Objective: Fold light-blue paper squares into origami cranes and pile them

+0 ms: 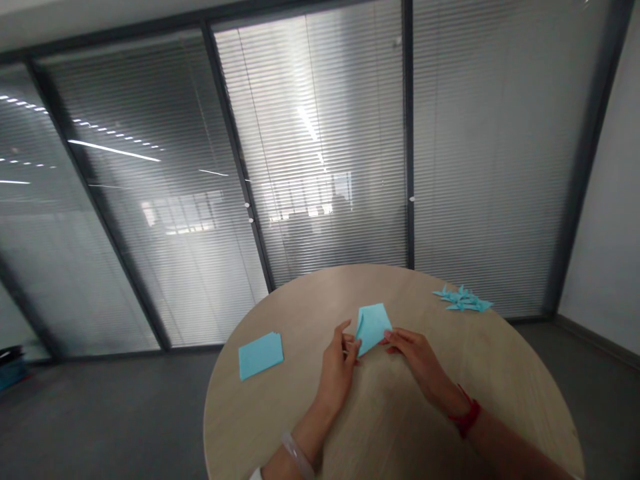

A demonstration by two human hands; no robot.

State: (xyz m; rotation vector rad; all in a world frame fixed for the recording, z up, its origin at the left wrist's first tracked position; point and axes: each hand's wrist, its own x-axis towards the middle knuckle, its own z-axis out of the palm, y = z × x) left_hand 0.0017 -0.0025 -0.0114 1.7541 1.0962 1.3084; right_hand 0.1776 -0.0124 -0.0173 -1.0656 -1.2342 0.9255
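Note:
Between my two hands is a folded sheet of light-blue origami paper (373, 325), shaped like a kite with its narrow point toward me. My left hand (341, 360) pinches its left lower edge between thumb and fingers. On the other side, the fingertips of my right hand (413, 353) grip the right corner. A pale bangle circles my left wrist and a red band my right one. To the left lies a stack of blue paper sheets (261, 356). Several folded blue paper cranes (463, 299) rest in a pile at the far right.
The round wooden table (300, 300) has a curved edge all around. Behind it stands a glass partition with blinds (325, 147) and dark frames. A white wall (610, 233) rises at the right. A dark and blue object (13, 368) sits at the far left.

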